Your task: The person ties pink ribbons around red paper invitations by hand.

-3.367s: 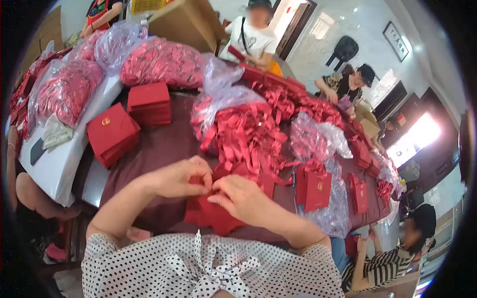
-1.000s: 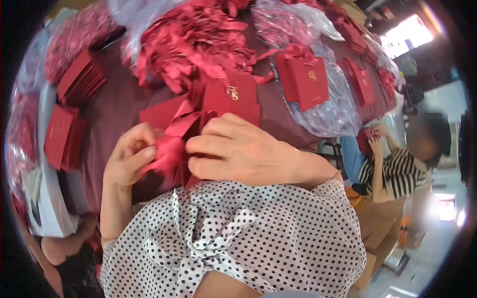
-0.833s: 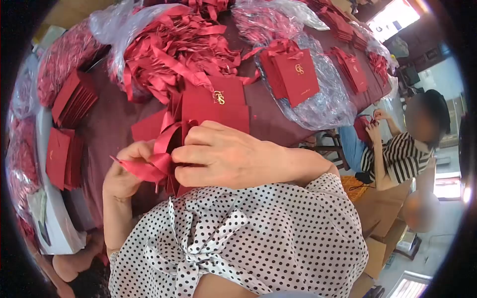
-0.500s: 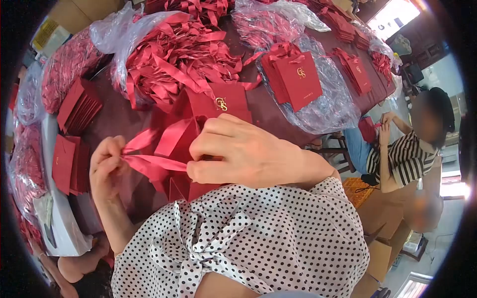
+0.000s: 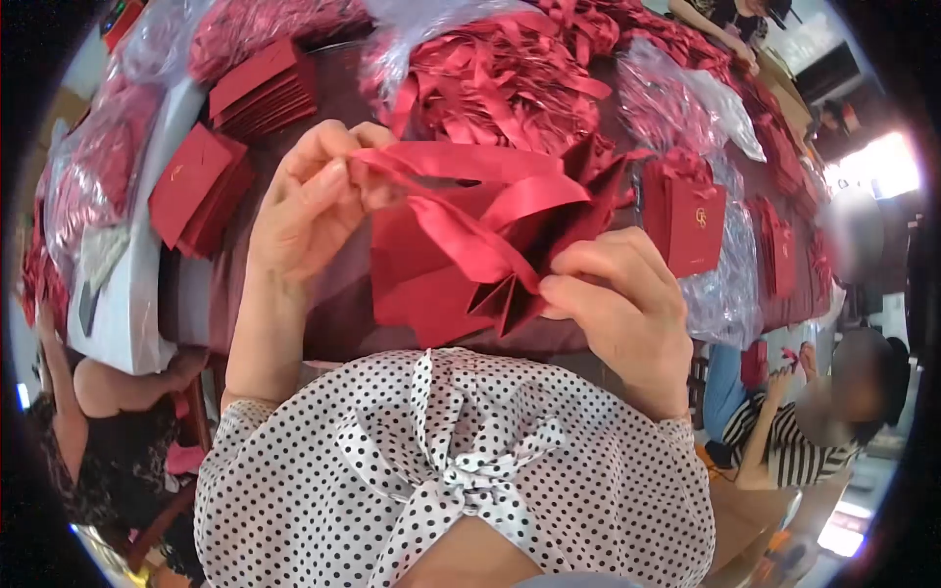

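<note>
A red paper bag [image 5: 421, 269] with pleated sides is held up in front of my chest, its opening facing me. My left hand [image 5: 319, 196] pinches the end of a red ribbon [image 5: 470, 162], which loops from the bag's opening. Closed on the bag's folded edge at its right side is my right hand [image 5: 622, 299]. Beyond the bag lies a heap of loose red ribbons [image 5: 490, 73], partly in clear plastic.
Red bags are stacked at the left [image 5: 196, 186] and farther back [image 5: 265, 88]. More bags with gold print [image 5: 691, 220] rest on plastic at the right. A person in a striped top [image 5: 794, 431] sits at the right. Another person's arm [image 5: 127, 387] shows at the lower left.
The view has swung, shifting the table's contents rightward. My hands have moved apart; the right now grips the bag's edge rather than the ribbon near its opening. The bag has turned and tilted.
</note>
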`<control>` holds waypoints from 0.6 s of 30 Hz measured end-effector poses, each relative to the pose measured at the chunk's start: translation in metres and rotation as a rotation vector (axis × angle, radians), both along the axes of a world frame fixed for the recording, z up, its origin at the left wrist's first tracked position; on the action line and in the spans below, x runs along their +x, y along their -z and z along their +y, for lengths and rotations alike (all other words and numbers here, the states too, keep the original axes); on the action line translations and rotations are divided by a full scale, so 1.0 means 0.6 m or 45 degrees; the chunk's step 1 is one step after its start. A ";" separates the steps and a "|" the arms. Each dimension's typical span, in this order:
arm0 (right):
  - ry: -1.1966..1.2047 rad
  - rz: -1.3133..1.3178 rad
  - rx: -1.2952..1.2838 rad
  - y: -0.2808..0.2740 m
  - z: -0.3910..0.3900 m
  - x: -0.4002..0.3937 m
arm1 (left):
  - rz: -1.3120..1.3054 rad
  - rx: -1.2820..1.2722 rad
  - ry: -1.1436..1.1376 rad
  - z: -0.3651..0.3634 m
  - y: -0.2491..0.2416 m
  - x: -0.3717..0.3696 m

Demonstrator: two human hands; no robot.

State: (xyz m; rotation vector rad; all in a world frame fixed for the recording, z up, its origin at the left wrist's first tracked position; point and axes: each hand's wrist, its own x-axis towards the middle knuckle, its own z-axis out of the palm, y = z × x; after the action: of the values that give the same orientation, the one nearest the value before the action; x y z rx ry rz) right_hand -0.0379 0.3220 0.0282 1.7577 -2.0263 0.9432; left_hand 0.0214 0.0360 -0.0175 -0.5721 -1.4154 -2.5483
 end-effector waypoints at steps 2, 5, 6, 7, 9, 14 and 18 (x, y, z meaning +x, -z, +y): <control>0.060 -0.025 -0.016 0.005 0.003 0.003 | 0.021 0.005 0.048 0.002 -0.004 0.005; 0.125 0.026 -0.007 0.007 0.005 0.007 | 0.272 -0.439 -0.112 -0.004 -0.010 0.010; 0.119 0.049 0.004 0.008 0.006 0.005 | 0.247 -0.714 -0.331 -0.001 -0.017 0.016; 0.106 0.051 0.015 0.008 0.006 0.005 | 0.175 -0.975 -0.585 0.003 -0.016 0.020; 0.113 0.073 0.039 0.010 0.003 0.007 | 0.113 -1.231 -0.896 0.012 -0.019 0.027; 0.093 0.051 0.034 0.016 -0.006 0.013 | -0.069 -0.841 -0.204 0.051 -0.034 0.045; 0.053 0.041 0.100 0.002 -0.011 0.020 | -0.176 -0.592 0.220 0.066 -0.005 0.009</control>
State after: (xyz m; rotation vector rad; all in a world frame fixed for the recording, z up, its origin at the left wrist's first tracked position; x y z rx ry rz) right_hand -0.0259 0.3152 0.0268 1.7512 -2.0977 0.8280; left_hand 0.0266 0.0755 -0.0142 -0.6143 -2.1174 -2.4224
